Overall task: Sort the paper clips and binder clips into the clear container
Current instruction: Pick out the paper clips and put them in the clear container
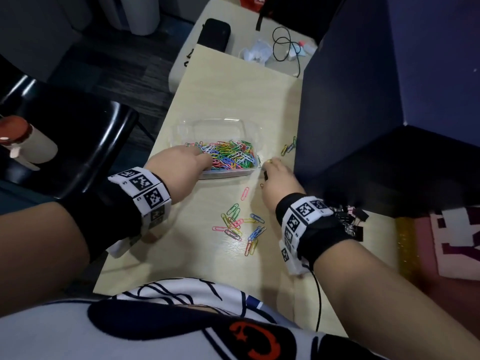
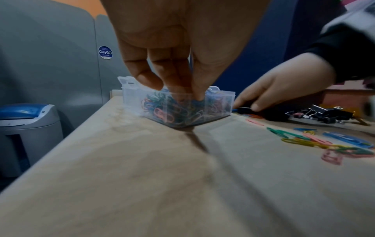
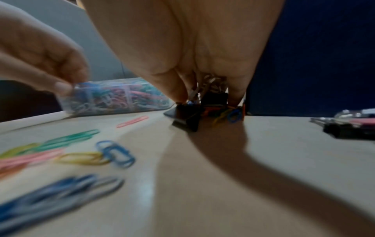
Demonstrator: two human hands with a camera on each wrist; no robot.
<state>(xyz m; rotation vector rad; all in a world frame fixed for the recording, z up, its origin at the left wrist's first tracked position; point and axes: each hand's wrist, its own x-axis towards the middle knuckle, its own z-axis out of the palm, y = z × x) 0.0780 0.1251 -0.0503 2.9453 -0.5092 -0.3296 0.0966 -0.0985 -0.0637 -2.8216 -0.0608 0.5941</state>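
A clear container [image 1: 249, 136] heaped with coloured paper clips stands mid-table. My left hand [image 1: 205, 157] pinches its near-left wall, thumb [image 2: 199, 94] outside and fingers inside the container [image 2: 219, 102]. Just right of it, my right hand [image 1: 270, 167] curls around black binder clips [image 3: 188, 118] low on the table, with a few paper clips under the fingertips [image 3: 178, 94]. Loose paper clips [image 1: 239, 224] lie scattered in front of me. A small cluster of paper clips [image 1: 289, 146] lies by the partition. A pile of black binder clips [image 1: 350, 219] sits behind my right wrist.
A dark blue partition [image 1: 363, 100] walls the table's right side. A black chair [image 1: 78, 141] stands left of the table edge. At the far end lie a black case [image 1: 214, 33] and a looped cable [image 1: 285, 45]. A grey bin [image 2: 24, 128] stands beyond the left edge.
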